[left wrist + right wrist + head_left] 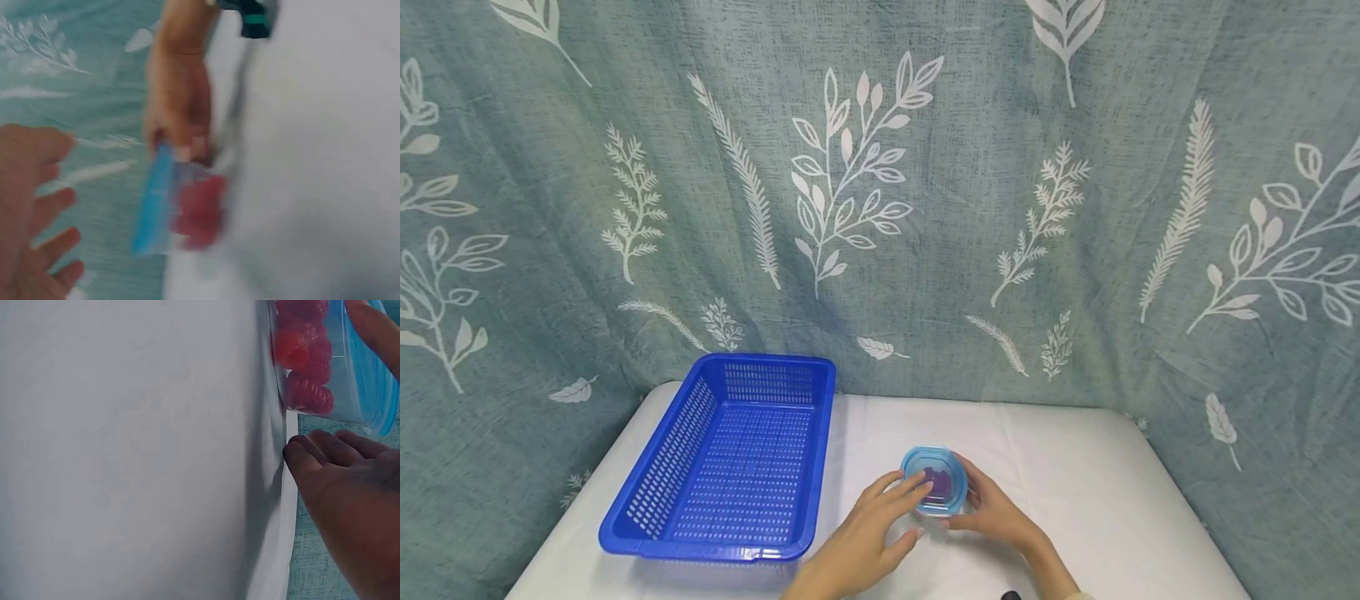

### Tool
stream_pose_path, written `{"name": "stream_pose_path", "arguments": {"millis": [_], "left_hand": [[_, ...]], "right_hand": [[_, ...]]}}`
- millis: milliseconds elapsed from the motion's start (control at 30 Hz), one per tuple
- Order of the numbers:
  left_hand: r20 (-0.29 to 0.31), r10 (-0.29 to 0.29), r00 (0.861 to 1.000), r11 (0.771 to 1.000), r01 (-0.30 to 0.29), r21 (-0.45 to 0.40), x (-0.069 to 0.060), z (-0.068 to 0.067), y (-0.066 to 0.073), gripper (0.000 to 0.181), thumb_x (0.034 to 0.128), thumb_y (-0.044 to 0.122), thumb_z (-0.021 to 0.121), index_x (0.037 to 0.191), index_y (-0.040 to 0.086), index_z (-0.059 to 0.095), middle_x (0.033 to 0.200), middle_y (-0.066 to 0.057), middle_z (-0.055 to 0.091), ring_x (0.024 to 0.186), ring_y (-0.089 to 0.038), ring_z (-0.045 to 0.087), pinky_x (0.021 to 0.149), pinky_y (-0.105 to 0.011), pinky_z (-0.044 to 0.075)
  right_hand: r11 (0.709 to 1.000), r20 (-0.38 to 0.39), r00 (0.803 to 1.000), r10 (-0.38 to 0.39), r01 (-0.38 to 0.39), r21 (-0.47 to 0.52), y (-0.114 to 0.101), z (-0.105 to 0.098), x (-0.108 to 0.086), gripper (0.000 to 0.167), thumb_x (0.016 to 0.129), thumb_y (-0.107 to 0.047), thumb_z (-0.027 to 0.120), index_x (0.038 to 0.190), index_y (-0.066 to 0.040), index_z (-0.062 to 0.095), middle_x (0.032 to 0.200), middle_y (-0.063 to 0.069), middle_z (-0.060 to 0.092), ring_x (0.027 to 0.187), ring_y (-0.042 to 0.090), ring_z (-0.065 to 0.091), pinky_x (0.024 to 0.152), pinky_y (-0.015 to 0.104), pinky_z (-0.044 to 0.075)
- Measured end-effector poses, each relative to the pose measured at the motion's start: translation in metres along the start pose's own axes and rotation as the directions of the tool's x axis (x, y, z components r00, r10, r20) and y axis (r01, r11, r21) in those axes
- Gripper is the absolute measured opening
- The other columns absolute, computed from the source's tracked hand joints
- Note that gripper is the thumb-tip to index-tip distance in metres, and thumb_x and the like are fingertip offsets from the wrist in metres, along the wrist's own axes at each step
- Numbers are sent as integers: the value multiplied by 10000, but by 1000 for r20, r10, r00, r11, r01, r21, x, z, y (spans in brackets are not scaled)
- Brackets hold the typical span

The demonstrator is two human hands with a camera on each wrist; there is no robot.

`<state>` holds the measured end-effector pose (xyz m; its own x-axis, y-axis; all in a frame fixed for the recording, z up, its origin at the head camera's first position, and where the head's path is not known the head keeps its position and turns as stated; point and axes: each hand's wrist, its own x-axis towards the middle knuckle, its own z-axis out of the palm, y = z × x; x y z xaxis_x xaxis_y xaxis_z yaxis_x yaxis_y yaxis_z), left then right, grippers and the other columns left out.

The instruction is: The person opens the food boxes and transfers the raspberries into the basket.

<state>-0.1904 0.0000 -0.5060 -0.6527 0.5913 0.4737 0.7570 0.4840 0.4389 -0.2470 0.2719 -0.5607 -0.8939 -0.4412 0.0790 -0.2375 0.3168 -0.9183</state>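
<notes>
A small clear tub (934,482) with a blue lid (373,375) is near the middle of the white table. Red raspberries (306,350) show through its side; in the head view they look purple under the lid. My right hand (996,507) holds the tub from the right, thumb on the near side and fingers round the far right. Over the tub's left side hovers my left hand (868,533), fingers spread and reaching across the lid. The left wrist view shows those left fingers (56,244) apart from the lid; that view is blurred.
A blue plastic basket (820,467) with slotted walls stands on the left of the table (1097,492), with nothing visible inside. Behind the table hangs a green curtain (955,250) with white leaf prints. A dark device (255,19) sits on my right wrist.
</notes>
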Motion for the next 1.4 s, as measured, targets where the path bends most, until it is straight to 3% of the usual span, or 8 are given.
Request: {"name": "stream_pose_path", "arguments": {"millis": [100,200,433,733,1000,1200,1400], "left_hand": [[-47,-7,999,999,5,-50,-1,18,-13,527,982,181,658,1490,163,518,1553,19,483,1377,-246,491,1087,-510,440],[-94,2,996,999,-5,-36,-2,31,-22,494,969,158,673,1450,142,563,1506,-18,541,1303,-198,551,1060,-464,472],[-189,45,981,999,-42,21,3,42,-36,470,905,103,750,1363,101,641,1404,-81,629,1077,-129,626,936,-352,531],[-158,42,987,998,-35,51,8,47,-49,415,911,150,759,1314,92,676,1354,-65,652,1095,-163,658,943,-347,540],[-128,38,991,996,-26,90,9,47,-55,314,921,172,755,1228,115,725,1298,-51,668,1095,-176,661,922,-348,541],[-132,76,988,988,-56,146,11,47,-58,290,899,176,780,1184,134,745,1273,-38,671,1027,-154,666,849,-311,537],[-149,102,984,989,-85,118,13,46,-62,283,869,138,806,1148,133,754,1225,-40,680,988,-131,663,835,-300,537]], "right_hand": [[999,4,1000,3,-3,39,2,0,3,1067,798,-66,844,1595,37,142,1604,327,254,1452,547,274,1141,500,326],[998,-5,1000,-4,4,70,4,1,4,1065,780,-46,850,1595,24,169,1596,314,286,1442,540,306,1140,456,352],[995,-36,999,-23,26,94,7,5,6,1045,759,-37,860,1591,-5,228,1587,285,333,1443,523,321,1142,486,349],[986,-77,997,-28,40,163,10,11,7,1043,734,2,864,1579,1,253,1545,288,391,1412,507,382,1092,282,435],[977,-83,996,-17,34,209,14,13,5,1031,749,10,854,1581,6,244,1556,284,373,1438,495,346,1114,251,392],[976,-108,994,25,-1,216,18,16,5,1001,750,4,856,1574,-25,287,1548,237,413,1440,408,392,1095,198,392],[969,-115,992,44,-14,247,20,17,4,993,744,3,858,1566,-33,303,1558,230,403,1457,348,389,1090,167,377]]}}
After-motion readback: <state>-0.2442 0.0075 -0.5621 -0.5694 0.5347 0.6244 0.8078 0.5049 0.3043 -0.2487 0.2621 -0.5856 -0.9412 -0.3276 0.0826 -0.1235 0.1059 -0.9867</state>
